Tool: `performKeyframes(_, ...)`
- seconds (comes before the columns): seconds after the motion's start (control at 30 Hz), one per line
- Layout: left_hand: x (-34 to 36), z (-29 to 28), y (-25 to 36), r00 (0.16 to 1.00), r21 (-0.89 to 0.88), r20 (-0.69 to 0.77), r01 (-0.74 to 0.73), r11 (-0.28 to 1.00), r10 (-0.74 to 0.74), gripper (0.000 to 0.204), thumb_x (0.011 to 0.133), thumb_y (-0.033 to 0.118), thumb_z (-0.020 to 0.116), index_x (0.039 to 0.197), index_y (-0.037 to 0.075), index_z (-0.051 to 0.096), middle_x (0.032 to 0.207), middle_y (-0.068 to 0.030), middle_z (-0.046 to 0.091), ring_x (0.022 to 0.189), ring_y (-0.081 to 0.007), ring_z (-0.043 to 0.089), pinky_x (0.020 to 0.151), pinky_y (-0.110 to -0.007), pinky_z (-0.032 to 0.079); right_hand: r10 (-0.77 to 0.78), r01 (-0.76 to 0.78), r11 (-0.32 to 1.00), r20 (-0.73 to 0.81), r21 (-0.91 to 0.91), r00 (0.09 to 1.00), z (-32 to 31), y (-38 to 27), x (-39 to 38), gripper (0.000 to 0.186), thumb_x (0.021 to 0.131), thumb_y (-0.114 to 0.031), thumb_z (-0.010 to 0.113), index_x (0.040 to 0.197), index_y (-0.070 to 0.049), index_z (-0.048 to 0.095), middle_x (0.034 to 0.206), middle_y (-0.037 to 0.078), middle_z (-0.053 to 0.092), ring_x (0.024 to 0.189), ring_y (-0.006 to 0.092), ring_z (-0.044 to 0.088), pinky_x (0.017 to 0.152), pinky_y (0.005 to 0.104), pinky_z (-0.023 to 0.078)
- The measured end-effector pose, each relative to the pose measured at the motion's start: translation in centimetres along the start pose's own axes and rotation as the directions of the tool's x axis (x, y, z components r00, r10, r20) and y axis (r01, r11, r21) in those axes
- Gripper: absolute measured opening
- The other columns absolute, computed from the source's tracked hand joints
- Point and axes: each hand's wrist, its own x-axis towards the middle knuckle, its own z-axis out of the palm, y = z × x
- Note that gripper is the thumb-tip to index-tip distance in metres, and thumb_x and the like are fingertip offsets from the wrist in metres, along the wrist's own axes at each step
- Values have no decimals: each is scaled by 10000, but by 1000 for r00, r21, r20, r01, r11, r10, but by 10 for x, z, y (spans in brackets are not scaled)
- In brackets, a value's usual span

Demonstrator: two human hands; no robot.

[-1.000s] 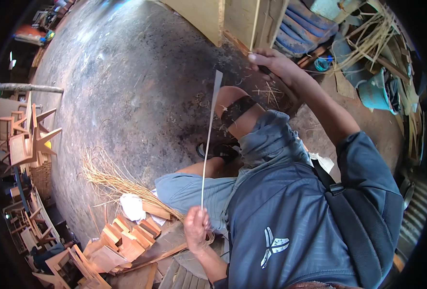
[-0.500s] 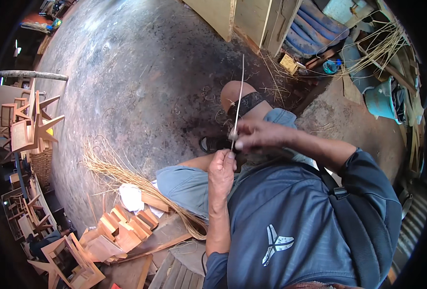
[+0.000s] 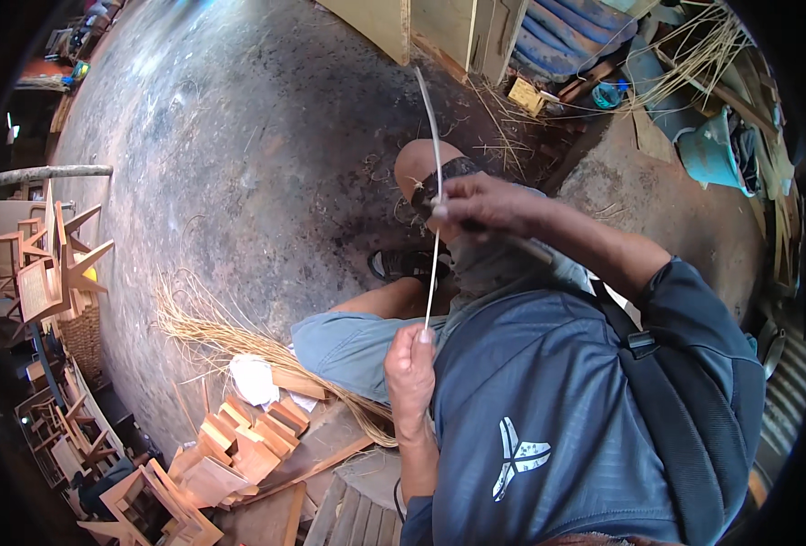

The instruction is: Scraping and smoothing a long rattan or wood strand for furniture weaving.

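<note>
A long pale, thin strip (image 3: 434, 273) runs upright in front of me, bowed at its upper end. My left hand (image 3: 410, 369) is closed on its lower end near my belly. My right hand (image 3: 476, 205) pinches it higher up, over my bent knee with a dark band around it. A stick-like tool (image 3: 535, 250) lies under my right hand, partly hidden; I cannot make out its head. A bundle of straw-coloured cane (image 3: 221, 332) lies beside my left leg.
Pale wooden blocks (image 3: 248, 446) and chair frames (image 3: 57, 282) are at the left, with a woven basket (image 3: 80, 350). Upright boards (image 3: 367, 23), blue rolled material (image 3: 567, 32), a turquoise bucket (image 3: 703, 150) and scrap strips (image 3: 694, 55) line the upper right, above the stained floor (image 3: 221, 155).
My right hand has swept down and left from the boards onto the strip, lowest half a second ago. My left hand rose toward it, then dropped back somewhat, still gripping the strip.
</note>
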Motion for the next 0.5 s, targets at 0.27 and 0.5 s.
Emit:
performKeyframes(0.27,10,9,-7,999,-101,-30,29,994,-32,144,917,176,538,882,42,575,632,51,450,525,-15,355,468,-169,288,67,-64,998,155,-23,986,15,19,-12,362,842,-317,636,984,-4,522,709,20,576,473,76,465,426,196,351)
performKeyframes(0.5,15,12,-11,1000,-119,-20,-8,993,6,146,917,175,536,880,40,575,635,53,446,527,-14,348,476,-162,282,119,-154,981,259,120,958,37,33,-18,267,847,-256,645,923,-39,508,685,18,538,486,68,453,417,197,331)
